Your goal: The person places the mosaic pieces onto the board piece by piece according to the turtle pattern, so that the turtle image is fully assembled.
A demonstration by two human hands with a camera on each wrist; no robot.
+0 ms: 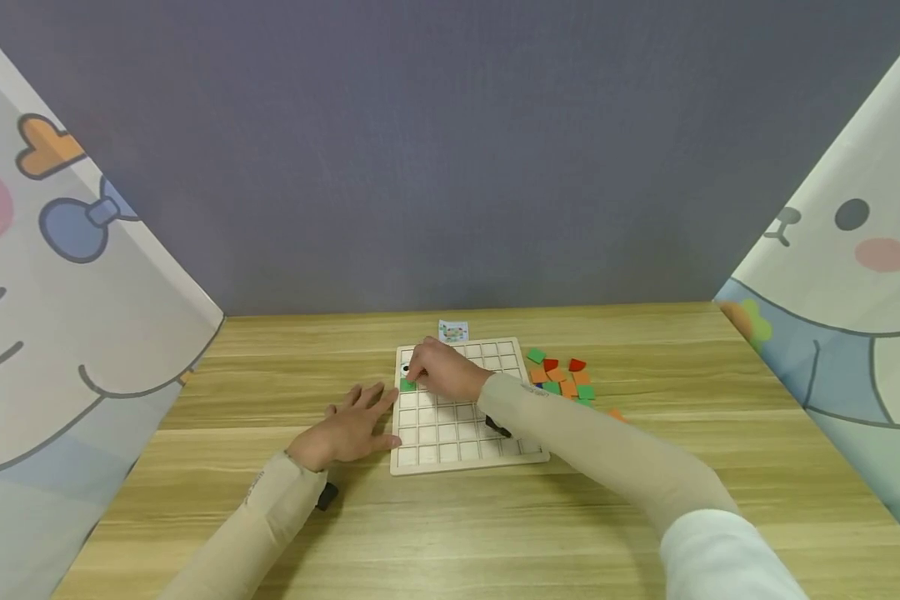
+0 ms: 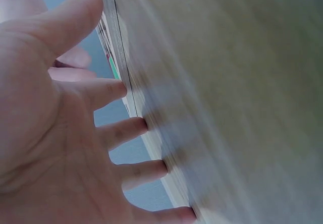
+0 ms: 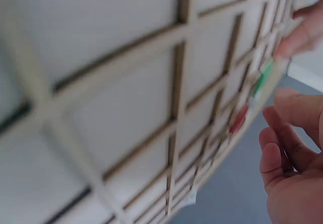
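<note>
A pale wooden grid board [image 1: 468, 462] lies on the table. My left hand [image 1: 352, 432] is spread at its left edge, fingertips down on the wood and thumb tip at the board's edge. My right hand [image 1: 444, 371] is over the board's upper left, fingers loosely curled beside a green square tile [image 1: 407, 385]. An eye-marked white tile [image 1: 405, 369] lies just above that one. In the right wrist view, a red piece [image 3: 238, 120] sits in the grid near the green tile [image 3: 262, 80]. Nothing shows between the right thumb and fingers [image 3: 298, 108].
Loose green, orange and red tiles [image 1: 568, 388] lie scattered right of the board, partly behind my right forearm. A small printed card [image 1: 453, 332] is at the board's far edge. The wooden table [image 1: 420, 542] meets a grey wall panel [image 1: 465, 167], with patterned cloths at both sides.
</note>
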